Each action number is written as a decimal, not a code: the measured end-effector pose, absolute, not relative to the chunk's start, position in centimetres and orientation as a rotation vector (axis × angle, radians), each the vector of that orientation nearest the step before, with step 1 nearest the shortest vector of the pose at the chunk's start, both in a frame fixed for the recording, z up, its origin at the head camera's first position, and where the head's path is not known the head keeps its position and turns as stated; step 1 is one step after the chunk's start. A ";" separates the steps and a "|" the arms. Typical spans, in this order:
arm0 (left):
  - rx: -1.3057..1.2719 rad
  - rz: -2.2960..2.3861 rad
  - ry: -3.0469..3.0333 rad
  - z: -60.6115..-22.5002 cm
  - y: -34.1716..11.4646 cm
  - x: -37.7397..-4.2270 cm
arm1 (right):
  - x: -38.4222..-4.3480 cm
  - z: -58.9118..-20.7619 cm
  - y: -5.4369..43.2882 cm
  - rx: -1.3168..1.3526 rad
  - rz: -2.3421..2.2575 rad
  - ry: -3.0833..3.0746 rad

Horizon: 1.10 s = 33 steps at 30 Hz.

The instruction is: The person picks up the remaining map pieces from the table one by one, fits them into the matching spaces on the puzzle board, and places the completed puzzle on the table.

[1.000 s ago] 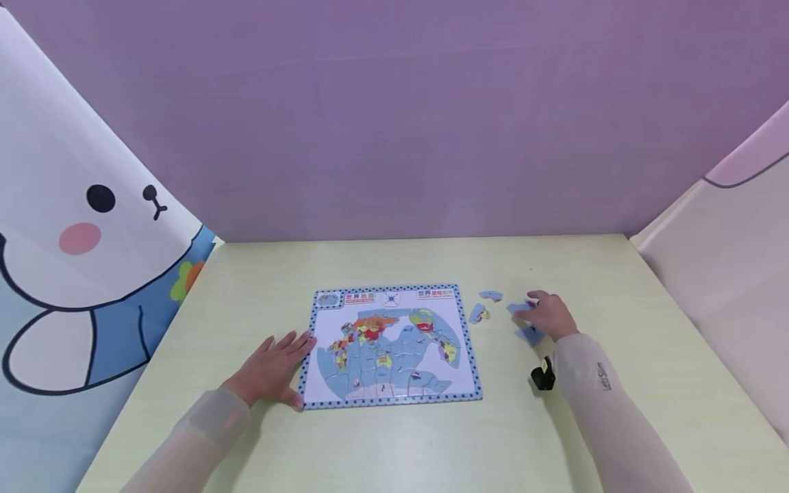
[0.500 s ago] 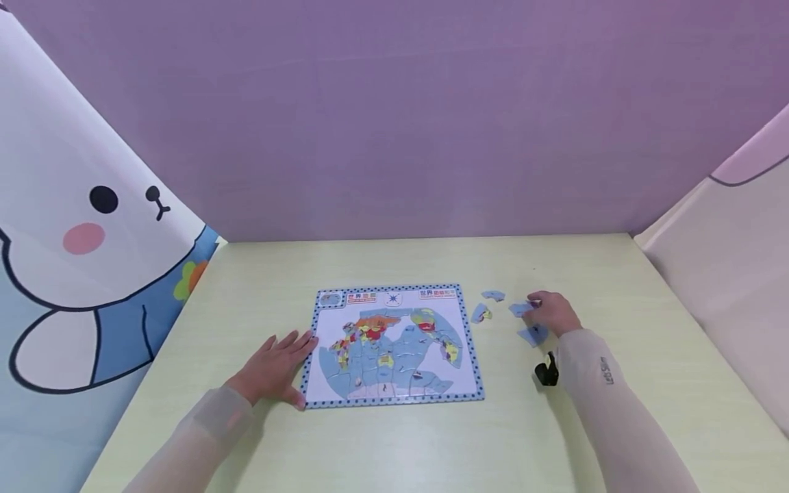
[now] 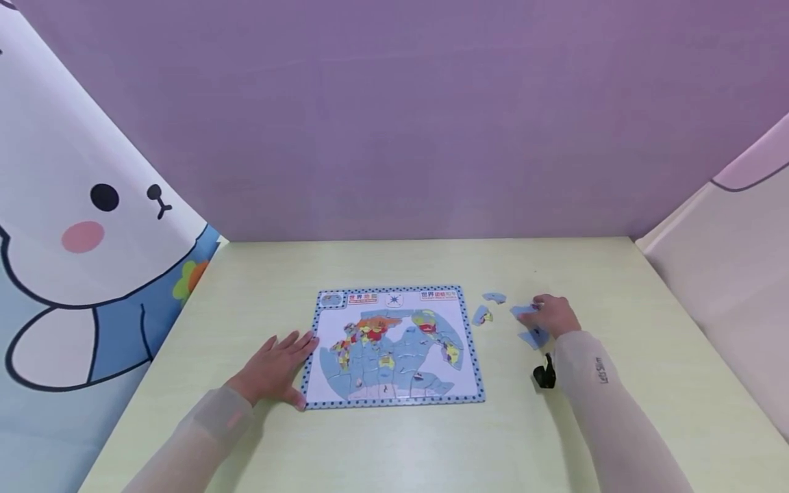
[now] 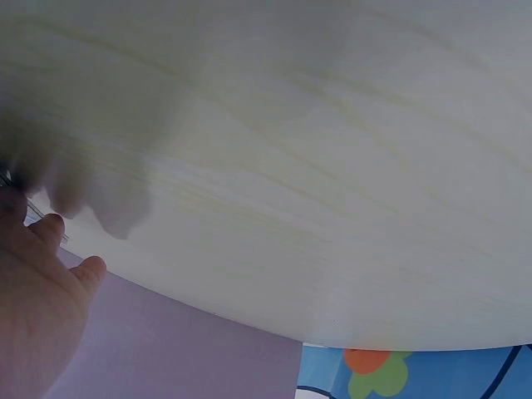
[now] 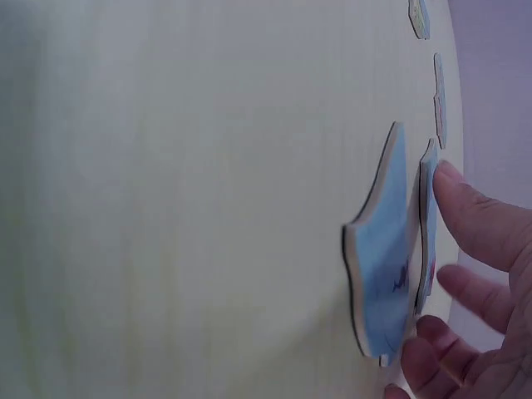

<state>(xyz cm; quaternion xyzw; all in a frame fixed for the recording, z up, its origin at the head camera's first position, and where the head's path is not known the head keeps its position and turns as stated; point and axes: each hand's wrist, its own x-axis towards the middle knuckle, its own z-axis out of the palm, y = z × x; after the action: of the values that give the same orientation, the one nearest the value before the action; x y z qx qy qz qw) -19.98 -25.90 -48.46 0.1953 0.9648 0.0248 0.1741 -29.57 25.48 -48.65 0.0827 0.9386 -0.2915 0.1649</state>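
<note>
A world map jigsaw board [image 3: 394, 356] with a blue dotted border lies flat on the table in the head view. My left hand [image 3: 271, 366] rests at its left edge with fingers spread; the left wrist view shows only part of that hand [image 4: 41, 291]. To the right of the board, my right hand [image 3: 555, 316] is over loose blue puzzle pieces. In the right wrist view its thumb and loosely bent fingers lie against the farther puzzle piece [image 5: 427, 208], which is flat on the table. A nearer puzzle piece [image 5: 382, 249] lies beside the fingertips.
Two more loose pieces, one all blue [image 3: 494, 298] and one blue and yellow [image 3: 483, 315], lie between the board and my right hand. A black device [image 3: 544, 374] is at my right wrist. A purple backdrop [image 3: 394, 137] stands behind the table [image 3: 394, 452].
My right hand stays over the same pieces, with only slight shifts of its fingers. The left hand and the board hold still; the head view shifts slightly.
</note>
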 end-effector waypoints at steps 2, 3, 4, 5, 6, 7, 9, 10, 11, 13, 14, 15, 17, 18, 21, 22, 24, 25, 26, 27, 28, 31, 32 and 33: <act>0.556 0.062 2.734 -48.5 -25.9 -20.0 | -29.6 -48.8 25.6 0.249 -0.829 2.665; 0.557 0.059 2.734 -48.5 -25.8 -20.0 | -29.5 -48.8 25.7 0.263 -0.834 2.655; 0.556 0.056 2.734 -48.5 -25.8 -20.0 | -29.5 -48.8 25.8 0.277 -0.837 2.647; 0.558 0.054 2.733 -48.6 -25.8 -20.0 | -29.5 -48.8 25.8 0.289 -0.830 2.645; 0.556 0.055 2.733 -48.6 -25.8 -20.0 | -29.5 -48.8 25.8 0.297 -0.819 2.646; 0.558 0.054 2.733 -48.7 -25.8 -20.0 | -29.5 -48.7 25.7 0.312 -0.816 2.643; 0.561 0.058 2.733 -48.7 -25.8 -20.1 | -29.5 -48.6 25.5 0.337 -0.810 2.642; 0.559 0.054 2.732 -48.7 -25.8 -20.1 | -29.4 -48.5 25.4 0.345 -0.808 2.644; 0.563 0.051 2.733 -48.7 -25.8 -20.1 | -29.4 -48.4 25.3 0.353 -0.812 2.645; 0.559 0.044 2.734 -48.7 -25.9 -20.1 | -29.4 -48.4 25.1 0.359 -0.820 2.647; 0.560 0.044 2.734 -48.6 -25.9 -20.1 | -29.5 -48.4 25.1 0.363 -0.826 2.645; 0.564 0.041 2.735 -48.6 -26.0 -20.1 | -29.4 -48.4 25.1 0.364 -0.828 2.644; 0.568 0.044 2.735 -48.6 -26.0 -20.1 | -29.4 -48.4 25.0 0.367 -0.828 2.639; 0.571 0.045 2.735 -48.5 -26.1 -20.1 | -29.4 -48.4 25.0 0.371 -0.827 2.635; 0.581 0.046 2.733 -48.6 -26.1 -20.1 | -29.1 -48.3 25.0 0.377 -0.802 2.632; 0.581 0.048 2.732 -48.5 -26.1 -20.1 | -29.0 -48.1 25.0 0.375 -0.790 2.636; 0.577 0.049 2.731 -48.6 -26.0 -20.1 | -28.8 -47.8 24.9 0.377 -0.755 2.653; 0.574 0.052 2.730 -48.6 -26.0 -20.1 | -28.7 -47.6 24.8 0.377 -0.733 2.662; 0.574 0.054 2.728 -48.6 -26.0 -20.1 | -28.6 -47.5 24.7 0.382 -0.720 2.667; 0.572 0.056 2.726 -48.6 -26.0 -20.1 | -28.5 -47.3 24.7 0.389 -0.709 2.673; 0.567 0.056 2.724 -48.6 -25.9 -20.2 | -28.4 -47.2 24.6 0.396 -0.698 2.678; 0.564 0.051 2.724 -48.7 -26.0 -20.2 | -28.3 -47.1 24.6 0.395 -0.699 2.687; 0.566 0.048 2.725 -48.7 -26.0 -20.2 | -28.3 -47.2 24.7 0.380 -0.712 2.686; 0.568 0.047 2.726 -48.7 -26.0 -20.2 | -28.3 -47.3 24.8 0.365 -0.722 2.688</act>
<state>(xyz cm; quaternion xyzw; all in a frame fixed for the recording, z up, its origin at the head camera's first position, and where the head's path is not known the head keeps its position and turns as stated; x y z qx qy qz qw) -20.17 -26.01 -48.70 0.2008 0.9633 0.0165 0.1773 -28.34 24.79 -47.32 0.1281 0.9443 -0.2535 0.1663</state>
